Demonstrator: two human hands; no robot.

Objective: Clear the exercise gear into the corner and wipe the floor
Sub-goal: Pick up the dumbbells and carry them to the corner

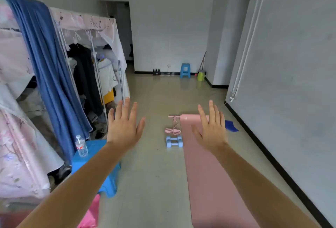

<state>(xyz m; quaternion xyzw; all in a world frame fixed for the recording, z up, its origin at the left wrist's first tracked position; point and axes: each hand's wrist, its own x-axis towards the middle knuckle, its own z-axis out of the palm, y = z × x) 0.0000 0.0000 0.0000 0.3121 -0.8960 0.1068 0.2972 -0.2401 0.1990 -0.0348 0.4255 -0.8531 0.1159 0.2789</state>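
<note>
one fabric wardrobe (16,136) on the left, one blue curtain (51,64) draped over its front, one water bottle (81,146), two blue stools, two light blue dumbbells (174,141), one pink pull band (173,127), one pink yoga mat (209,182), one blue cloth (231,125). the near stool (109,182) carries the bottle; the far stool (185,70) stands at the back wall, with a row of small dark bottles (156,71) to its left and a green bin (201,75) to its right.

the left hand (123,129) is raised over the floor with all five fingers straight and spread, back of the hand to the camera, holding and touching nothing. the right hand (211,131) is spread flat the same way, in front of the far end of the mat, with nothing in its fingers; whether it touches the mat cannot be told.

the wardrobe cover is thin pink floral cloth over metal poles, with dark and white clothes hanging inside. the bottle is clear plastic with a white cap, standing upright. both stools look like moulded plastic. the dumbbells lie side by side on the pale glossy tiled floor, just left of the mat's long edge, and the band, with its looped straps and straight bar, lies just beyond them. the mat is a long smooth strip unrolled flat, running from near to far along the right wall. the cloth lies crumpled on the floor right of the mat's far end.
</note>
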